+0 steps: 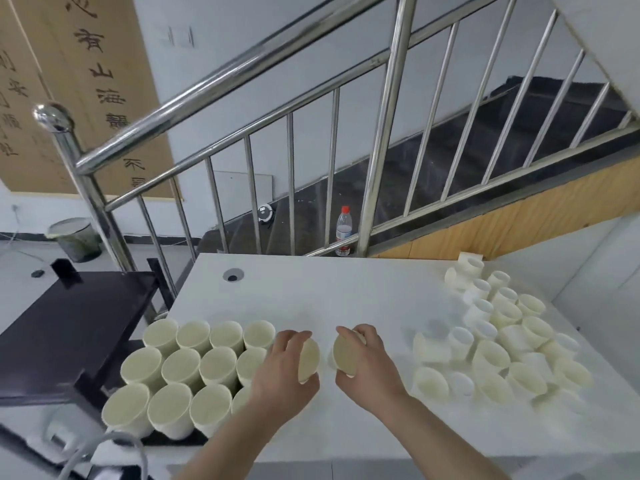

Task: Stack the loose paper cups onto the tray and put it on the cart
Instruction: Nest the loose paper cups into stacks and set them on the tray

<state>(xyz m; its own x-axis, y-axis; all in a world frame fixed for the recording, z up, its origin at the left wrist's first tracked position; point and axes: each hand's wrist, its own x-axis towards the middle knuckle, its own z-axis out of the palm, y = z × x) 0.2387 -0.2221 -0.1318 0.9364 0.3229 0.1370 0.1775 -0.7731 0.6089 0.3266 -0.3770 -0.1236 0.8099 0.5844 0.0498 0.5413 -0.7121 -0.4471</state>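
Several upright paper cups (181, 367) stand in tight rows on a dark tray (180, 441) at the table's near left corner. My left hand (282, 370) grips one paper cup (309, 360) just right of those rows, its mouth tilted toward me. My right hand (367, 363) grips a second paper cup (344, 355) beside it, also tilted. A heap of loose paper cups (502, 344), some upright and some on their sides, covers the table's right side. The black cart (69, 327) stands to the left of the table.
The white table (329, 296) has a round cable hole (233, 274) near its far left. A steel stair railing (384, 133) runs behind it, with a plastic bottle (343, 230) on the floor beyond. A bin (74, 239) stands at the far left.
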